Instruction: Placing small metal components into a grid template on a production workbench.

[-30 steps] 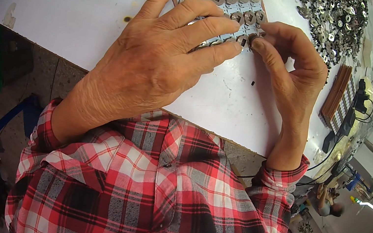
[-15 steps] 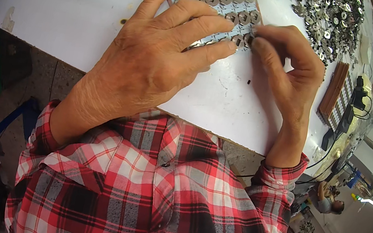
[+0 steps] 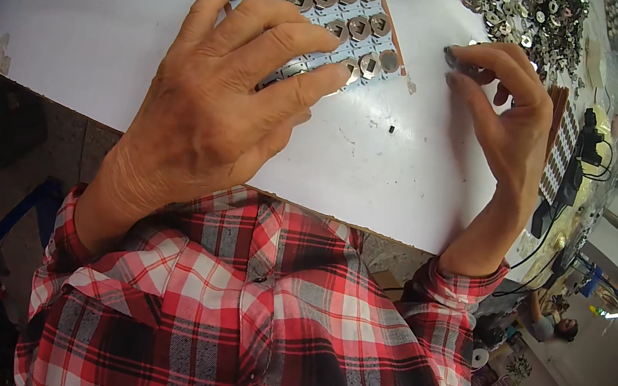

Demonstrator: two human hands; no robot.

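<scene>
No packages, labels, signs, screens visible

The left hand [image 3: 217, 102] lies palm down with its fingers spread flat and stretched forward, the thumb tucked along the side. Its wrist bends slightly, and the forearm comes up from the lower left in a red plaid sleeve. The right hand [image 3: 504, 120] stands raised on its edge, fingers curled inward, the thumb and fingertips [image 3: 465, 59] pinched close together. Its forearm rises steeply from the lower right, cuffed at the wrist.
</scene>
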